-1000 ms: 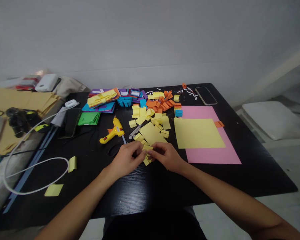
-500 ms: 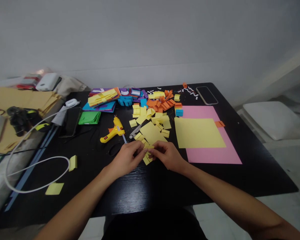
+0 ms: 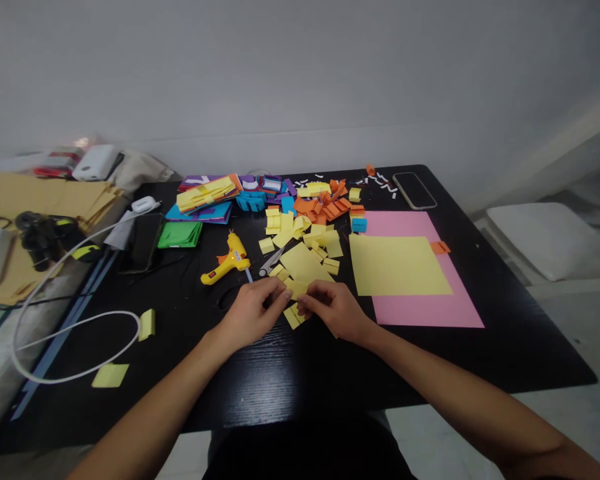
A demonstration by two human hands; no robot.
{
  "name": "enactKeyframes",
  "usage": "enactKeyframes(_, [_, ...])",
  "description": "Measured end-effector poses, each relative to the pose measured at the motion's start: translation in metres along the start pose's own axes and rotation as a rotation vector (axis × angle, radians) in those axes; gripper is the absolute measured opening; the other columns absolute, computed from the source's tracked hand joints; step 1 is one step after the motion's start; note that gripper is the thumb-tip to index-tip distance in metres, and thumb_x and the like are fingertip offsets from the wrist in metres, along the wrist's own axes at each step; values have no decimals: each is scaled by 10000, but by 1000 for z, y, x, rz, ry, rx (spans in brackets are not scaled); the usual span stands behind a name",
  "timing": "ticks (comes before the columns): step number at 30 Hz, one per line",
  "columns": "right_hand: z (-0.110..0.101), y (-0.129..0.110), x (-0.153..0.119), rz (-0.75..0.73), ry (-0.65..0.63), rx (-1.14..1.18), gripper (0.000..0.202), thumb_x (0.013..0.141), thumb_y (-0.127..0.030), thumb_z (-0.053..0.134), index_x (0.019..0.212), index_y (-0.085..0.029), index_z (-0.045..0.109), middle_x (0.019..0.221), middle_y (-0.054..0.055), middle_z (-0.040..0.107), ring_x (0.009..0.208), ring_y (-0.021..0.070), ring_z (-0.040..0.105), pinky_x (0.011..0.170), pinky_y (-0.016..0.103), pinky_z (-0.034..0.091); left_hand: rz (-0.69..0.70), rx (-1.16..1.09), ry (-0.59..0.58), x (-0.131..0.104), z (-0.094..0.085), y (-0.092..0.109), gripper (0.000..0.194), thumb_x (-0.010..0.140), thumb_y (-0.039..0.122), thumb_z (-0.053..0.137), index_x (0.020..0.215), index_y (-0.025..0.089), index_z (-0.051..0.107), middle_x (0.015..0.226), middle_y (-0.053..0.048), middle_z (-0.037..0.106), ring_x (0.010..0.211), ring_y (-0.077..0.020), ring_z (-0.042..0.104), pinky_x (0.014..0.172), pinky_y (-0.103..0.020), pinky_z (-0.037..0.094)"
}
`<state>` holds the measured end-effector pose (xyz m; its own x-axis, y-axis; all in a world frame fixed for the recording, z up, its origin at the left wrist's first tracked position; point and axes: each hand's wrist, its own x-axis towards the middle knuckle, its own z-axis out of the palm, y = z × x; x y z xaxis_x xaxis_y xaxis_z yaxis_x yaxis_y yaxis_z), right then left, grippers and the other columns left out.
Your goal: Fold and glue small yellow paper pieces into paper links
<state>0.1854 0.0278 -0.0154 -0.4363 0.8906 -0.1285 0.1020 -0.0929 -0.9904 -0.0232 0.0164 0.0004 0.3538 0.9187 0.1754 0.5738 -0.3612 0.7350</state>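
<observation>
Between the two hands: a yellow slip (image 3: 296, 289), near the middle of the black table (image 3: 510, 347); from my distant seat, the two-sided hold looks meant to steady such light paper.
Left hand (image 3: 255, 310): thumb and fingers closed on the slip's left edge, as far as I can see.
Right hand (image 3: 336, 311): fingertips pinching the right edge, probably lightly, since the paper would crumple.
Folded piece (image 3: 294, 316): just nearer than the slip; I cannot tell whether they touch.
Yellow pieces (image 3: 319, 237): thin matte rectangles with creases, scattered just beyond the fingers, presumably for easy reach.
Scissors (image 3: 266, 271): slim grey metal, left of the pieces.
Glue gun (image 3: 235, 253): smooth yellow plastic, farther left, lying on its side.
Pink sheet (image 3: 425, 310): flat on the right, partly under a large yellow sheet (image 3: 400, 267), likely there to leave the hands room.
Far side: creased orange pieces (image 3: 323, 208) and a dark, glossy phone (image 3: 414, 191).
</observation>
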Motion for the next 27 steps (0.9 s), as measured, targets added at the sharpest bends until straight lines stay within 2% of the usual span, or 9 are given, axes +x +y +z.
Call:
enactKeyframes(10, [1,2,2,12,16,60,378,858,-538,738,761,-177,681,722,42,737,649,171,692,658,296,573,21,1,-4,0,-2,0,293,1036,301,515,775,178,562,704,13,583,638,-128,552,615,-242,419])
enactKeyframes(27, [-1,0,3,-15,28,98,392,861,-549,738,747,-183,655,700,23,706,637,167,686,665,306,585,43,-13,60,-1,-1,0,258,1011,287,558,780,176,588,680,29,546,607,-110,510,591,-233,406])
